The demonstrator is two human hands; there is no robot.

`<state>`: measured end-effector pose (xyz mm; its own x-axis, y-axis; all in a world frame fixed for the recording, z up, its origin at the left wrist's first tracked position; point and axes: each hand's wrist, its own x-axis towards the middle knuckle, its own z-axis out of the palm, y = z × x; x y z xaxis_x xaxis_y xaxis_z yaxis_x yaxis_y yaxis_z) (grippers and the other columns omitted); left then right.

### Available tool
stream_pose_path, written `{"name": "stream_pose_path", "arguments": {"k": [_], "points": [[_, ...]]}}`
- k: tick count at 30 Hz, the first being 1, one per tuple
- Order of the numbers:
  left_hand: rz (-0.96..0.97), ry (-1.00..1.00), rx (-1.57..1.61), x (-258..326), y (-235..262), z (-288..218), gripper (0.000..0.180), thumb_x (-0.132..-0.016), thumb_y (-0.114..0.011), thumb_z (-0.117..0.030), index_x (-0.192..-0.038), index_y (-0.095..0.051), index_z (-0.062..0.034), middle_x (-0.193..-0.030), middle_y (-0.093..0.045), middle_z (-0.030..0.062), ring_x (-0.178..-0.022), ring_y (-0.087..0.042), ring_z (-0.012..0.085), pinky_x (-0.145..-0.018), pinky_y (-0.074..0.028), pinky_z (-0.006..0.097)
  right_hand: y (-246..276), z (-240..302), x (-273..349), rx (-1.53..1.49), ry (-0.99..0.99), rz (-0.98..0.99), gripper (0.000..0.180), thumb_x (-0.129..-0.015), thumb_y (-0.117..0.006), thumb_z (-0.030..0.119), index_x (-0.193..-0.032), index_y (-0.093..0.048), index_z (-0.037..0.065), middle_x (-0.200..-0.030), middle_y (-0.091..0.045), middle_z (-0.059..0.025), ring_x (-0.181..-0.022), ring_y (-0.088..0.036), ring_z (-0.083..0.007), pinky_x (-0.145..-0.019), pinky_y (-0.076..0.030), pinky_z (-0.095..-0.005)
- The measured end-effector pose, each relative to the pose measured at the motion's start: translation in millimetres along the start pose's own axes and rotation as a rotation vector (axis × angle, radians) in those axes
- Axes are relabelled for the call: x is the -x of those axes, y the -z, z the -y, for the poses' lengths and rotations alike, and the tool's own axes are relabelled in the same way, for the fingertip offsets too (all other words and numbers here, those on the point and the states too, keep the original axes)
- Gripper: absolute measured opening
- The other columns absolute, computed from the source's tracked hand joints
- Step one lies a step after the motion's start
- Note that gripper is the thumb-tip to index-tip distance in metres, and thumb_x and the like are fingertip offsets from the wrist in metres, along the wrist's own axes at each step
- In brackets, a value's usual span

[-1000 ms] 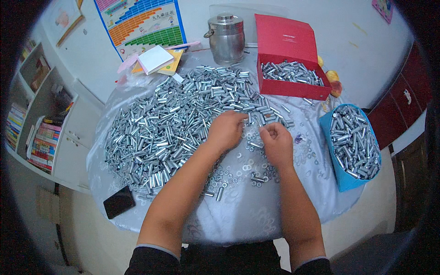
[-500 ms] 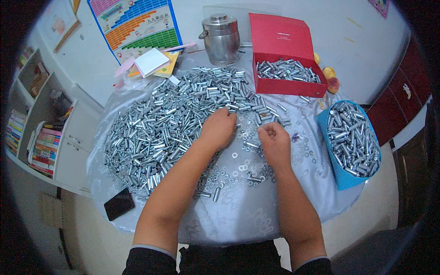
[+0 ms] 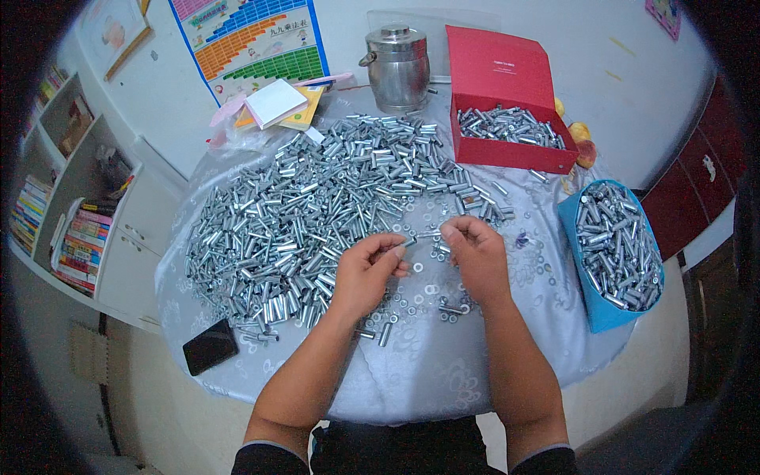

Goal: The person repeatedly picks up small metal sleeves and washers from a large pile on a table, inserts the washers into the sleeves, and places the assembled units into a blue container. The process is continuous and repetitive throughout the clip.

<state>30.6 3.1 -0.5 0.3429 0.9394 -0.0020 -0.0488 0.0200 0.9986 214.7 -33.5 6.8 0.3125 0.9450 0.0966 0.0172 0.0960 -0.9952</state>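
My left hand (image 3: 368, 277) pinches the end of a small metal sleeve (image 3: 409, 241) between thumb and fingers. Facing it, my right hand (image 3: 480, 257) is closed on a thin metal bolt (image 3: 430, 234), its shaft pointing at the sleeve. The two parts meet or nearly meet; I cannot tell whether one is inside the other. To the left and beyond spreads a big heap of silvery metal sleeves and bolts (image 3: 277, 214). Below and between my hands lie loose washers (image 3: 418, 267), with a few single sleeves (image 3: 385, 333) closer to me.
A red lidded box (image 3: 507, 154) at the back right and a blue bin (image 3: 590, 269) at the right hold metal parts. A steel pot (image 3: 398, 75) and notebooks (image 3: 275, 103) stand at the back. A black phone (image 3: 210, 347) lies near the table's left edge.
My left hand has come back from the heap toward me and now holds a sleeve facing my right hand. The bolt in my right hand now shows. The whole view has shifted slightly.
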Motion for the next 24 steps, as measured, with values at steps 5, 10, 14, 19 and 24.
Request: {"name": "stream_pose_path", "arguments": {"k": [5, 10, 14, 19, 24], "points": [[0.026, -0.050, 0.059, 4, 2, 4, 0.020, -0.091, -0.060, -0.004, -0.109, -0.063, 0.0045, -0.088, -0.067, 0.0090, -0.077, -0.066, 0.0129, -0.068, -0.055, 0.025, -2, -2, 3, 0.101, 0.036, 0.066, 0.016, -0.089, -0.065, 0.015, -0.095, -0.067, 0.000, -0.078, -0.061, -0.0003, -0.067, -0.054, -0.0070, -0.061, -0.044, -0.0231], [-0.047, 0.035, 0.194, 6, 0, 8, 0.020, -0.090, -0.062, -0.006, -0.107, -0.062, 0.0040, -0.088, -0.068, 0.0107, -0.075, -0.067, 0.0157, -0.067, -0.056, 0.026, -6, 3, 5, 0.078, -0.032, 0.185, 0.018, -0.089, -0.066, 0.015, -0.099, -0.070, 0.001, -0.080, -0.064, -0.0031, -0.067, -0.056, -0.0088, -0.061, -0.046, -0.0242], [-0.084, 0.219, 0.368, 5, 3, 11, 0.021, -0.091, -0.062, -0.010, -0.108, -0.061, 0.0032, -0.090, -0.069, 0.0124, -0.075, -0.069, 0.0180, -0.066, -0.058, 0.027, -5, 2, 6, 0.036, -0.046, 0.280, 0.018, -0.087, -0.067, 0.013, -0.099, -0.071, 0.001, -0.081, -0.066, -0.0036, -0.066, -0.056, -0.0089, -0.061, -0.047, -0.0239], [0.018, 0.261, 0.720, 5, 6, 12, 0.025, -0.095, -0.057, -0.015, -0.112, -0.059, 0.0035, -0.098, -0.068, 0.0147, -0.080, -0.070, 0.0198, -0.066, -0.060, 0.027, -3, -1, 6, 0.129, 0.039, 0.305, 0.017, -0.081, -0.073, 0.010, -0.096, -0.071, 0.002, -0.080, -0.065, -0.0014, -0.066, -0.056, -0.0080, -0.061, -0.046, -0.0234], [0.098, 0.269, 0.740, 4, 8, 13, 0.032, -0.098, -0.053, -0.020, -0.120, -0.055, 0.0038, -0.105, -0.067, 0.0159, -0.088, -0.069, 0.0222, -0.074, -0.060, 0.033, -6, -6, 6, 0.195, 0.118, 0.259, 0.015, -0.078, -0.076, 0.011, -0.090, -0.071, 0.003, -0.078, -0.063, -0.0030, -0.066, -0.057, -0.0092, -0.061, -0.046, -0.0251]]}}
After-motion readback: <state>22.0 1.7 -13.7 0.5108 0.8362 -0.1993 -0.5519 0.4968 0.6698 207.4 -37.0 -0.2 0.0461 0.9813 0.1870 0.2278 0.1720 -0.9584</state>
